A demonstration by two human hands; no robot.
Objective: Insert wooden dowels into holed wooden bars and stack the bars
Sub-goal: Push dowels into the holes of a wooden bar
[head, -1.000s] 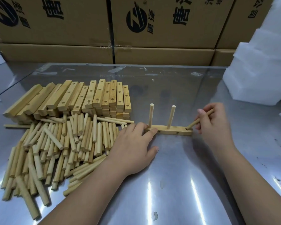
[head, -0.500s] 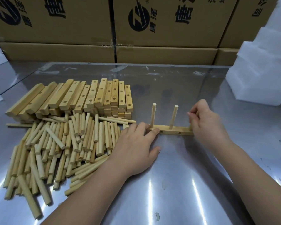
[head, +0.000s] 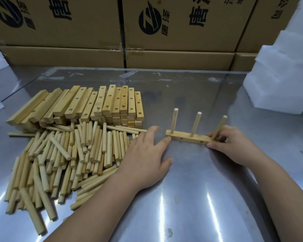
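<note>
Holed bar (head: 187, 138) lying flat, 3 dowels (head: 175, 122) standing in it, rightmost dowel (head: 219, 127) tilted, stacked bars (head: 101, 103) and loose dowels (head: 68, 154) leftward

Packing workshop, printed cardboard cartons (head: 178, 23), white foam blocks (head: 283, 70), steel worktable (head: 191, 198)

Pale straw-yellow loose dowels (head: 59, 154), honey-tan stacked bars (head: 110, 102) dotted with dark holes, perhaps a fine striped grain, matching tan single bar (head: 191, 139), silver-grey table (head: 199, 198) with white glare streaks, brown cardboard boxes (head: 77, 32) printed black, white foam blocks (head: 278, 75)

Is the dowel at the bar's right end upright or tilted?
Tilted: the dowel leans rightward, top past the end of the bar.
</note>
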